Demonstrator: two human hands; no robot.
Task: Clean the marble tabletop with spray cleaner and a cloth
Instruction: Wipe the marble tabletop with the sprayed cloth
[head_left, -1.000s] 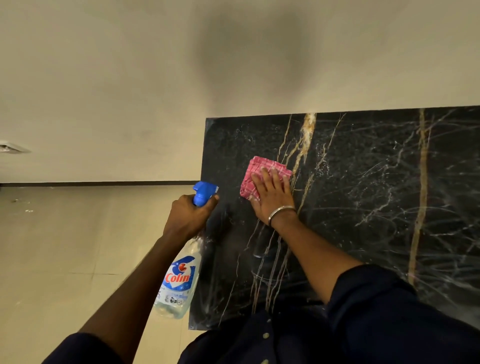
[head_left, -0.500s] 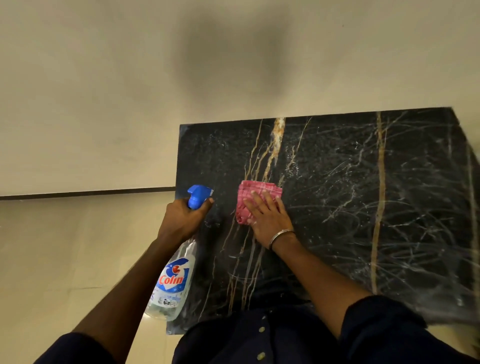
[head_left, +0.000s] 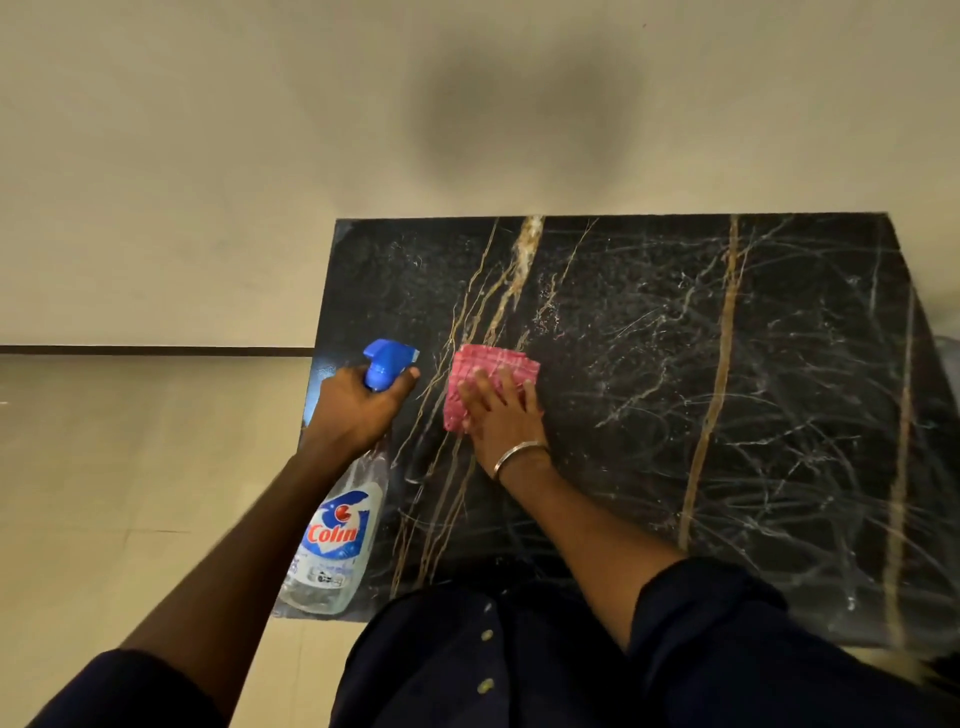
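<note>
The black marble tabletop (head_left: 675, 374) with gold and white veins fills the middle and right of the head view. My left hand (head_left: 358, 405) grips the neck of a clear spray bottle (head_left: 337, 540) with a blue trigger head, held above the table's left edge. A folded pink checked cloth (head_left: 493, 366) lies on the marble just right of the bottle. My right hand (head_left: 501, 415) presses flat on the cloth with straight fingers, a metal bangle on the wrist. Fine droplets speckle the marble beyond the cloth.
A plain beige wall (head_left: 260, 130) rises behind the table's far edge. Pale floor tiles (head_left: 104, 493) lie to the left, under a dark skirting line. My dark clothing covers the table's near edge.
My right hand has drawn the cloth back toward me across the marble. The view has shifted so more of the table's right side shows. My left hand keeps its hold on the bottle.
</note>
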